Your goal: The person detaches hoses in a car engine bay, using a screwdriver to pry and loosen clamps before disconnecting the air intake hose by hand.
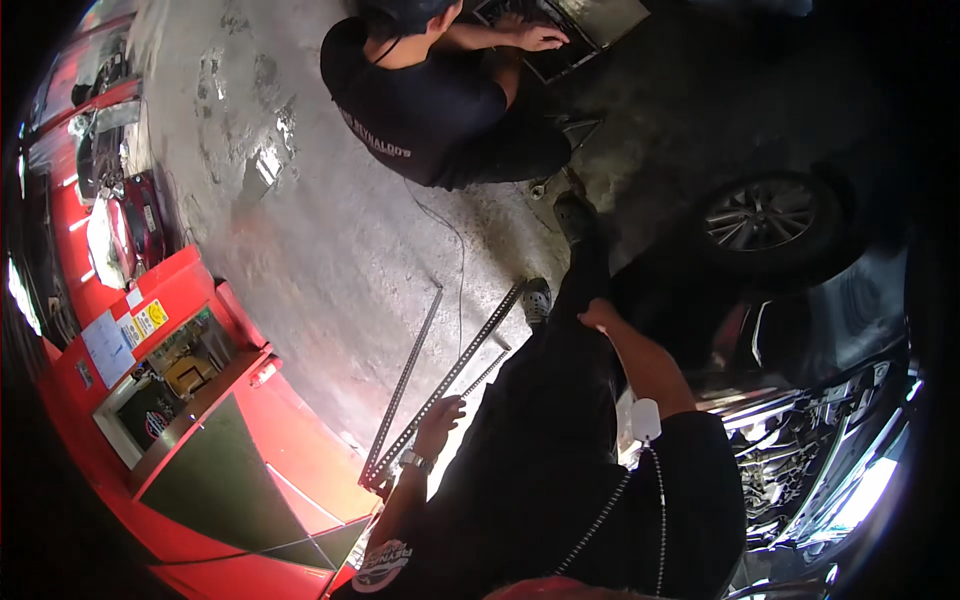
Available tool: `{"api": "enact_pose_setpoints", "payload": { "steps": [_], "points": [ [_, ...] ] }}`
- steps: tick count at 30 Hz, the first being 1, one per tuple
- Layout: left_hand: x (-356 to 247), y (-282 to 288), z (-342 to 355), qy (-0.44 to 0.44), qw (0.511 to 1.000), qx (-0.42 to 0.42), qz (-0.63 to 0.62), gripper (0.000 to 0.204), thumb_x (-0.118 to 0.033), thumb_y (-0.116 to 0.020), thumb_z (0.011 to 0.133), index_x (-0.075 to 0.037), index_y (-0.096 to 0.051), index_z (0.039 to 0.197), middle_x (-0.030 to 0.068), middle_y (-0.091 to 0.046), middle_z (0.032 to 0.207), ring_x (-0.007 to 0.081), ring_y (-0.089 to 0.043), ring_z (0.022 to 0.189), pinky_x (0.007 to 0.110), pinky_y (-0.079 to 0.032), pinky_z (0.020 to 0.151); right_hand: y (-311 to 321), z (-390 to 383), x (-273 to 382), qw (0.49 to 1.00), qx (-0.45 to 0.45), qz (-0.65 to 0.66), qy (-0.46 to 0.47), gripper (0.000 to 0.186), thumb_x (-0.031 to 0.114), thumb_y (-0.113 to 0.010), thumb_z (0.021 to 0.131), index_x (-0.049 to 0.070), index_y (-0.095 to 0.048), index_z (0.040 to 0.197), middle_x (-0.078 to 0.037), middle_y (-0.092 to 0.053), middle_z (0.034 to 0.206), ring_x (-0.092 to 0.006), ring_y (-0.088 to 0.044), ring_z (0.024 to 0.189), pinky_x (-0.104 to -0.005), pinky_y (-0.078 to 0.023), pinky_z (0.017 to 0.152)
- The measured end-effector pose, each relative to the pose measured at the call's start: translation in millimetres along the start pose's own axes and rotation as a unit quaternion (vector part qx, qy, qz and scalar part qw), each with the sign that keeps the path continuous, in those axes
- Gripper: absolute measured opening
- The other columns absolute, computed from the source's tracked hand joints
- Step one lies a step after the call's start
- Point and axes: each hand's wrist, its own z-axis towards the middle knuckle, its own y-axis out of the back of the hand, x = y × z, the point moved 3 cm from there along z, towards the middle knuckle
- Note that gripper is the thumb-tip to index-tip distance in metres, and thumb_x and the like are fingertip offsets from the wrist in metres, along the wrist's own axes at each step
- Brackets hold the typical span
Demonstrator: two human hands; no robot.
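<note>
My left hand (440, 425), with a wristwatch, is held open with loosely bent fingers beside slotted metal angle bars (473, 343) that lean near my dark-clothed leg (565, 380). My right hand (600, 315) lies open on that leg, near the knee. A pale tag on a bead chain (645, 420) hangs across my body. My shoe (537, 300) shows on the concrete beside the bars' upper ends.
A co-worker (420, 120) squats ahead, one hand over a metal frame (555, 65). A dark car with a wheel (760, 220) and exposed engine bay (780, 460) is at right. A red counter structure (255, 440) stands left; a cable (460, 250) crosses the concrete (250, 270).
</note>
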Motion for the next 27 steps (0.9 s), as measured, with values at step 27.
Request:
{"api": "enact_pose_setpoints", "payload": {
  "steps": [27],
  "points": [
    [-106.2, -14.2, -2.6, 0.040, 0.998, -0.015, 0.036, 0.043, -0.026, -0.062, 0.104, -0.002, -0.057, 0.139, 0.0104, -0.070, 0.123, 0.0182, -0.070, 0.109, 0.030, -0.057, 0.086, 32.7, -19.8, -10.9, 0.981, -0.057, 0.179, -0.047, 0.030, 0.018, -0.067, 0.087, 0.002, -0.076, 0.110, -0.023, -0.073, 0.111, -0.0431, -0.069, 0.105, -0.0447, -0.056, 0.090]
  ]
}}
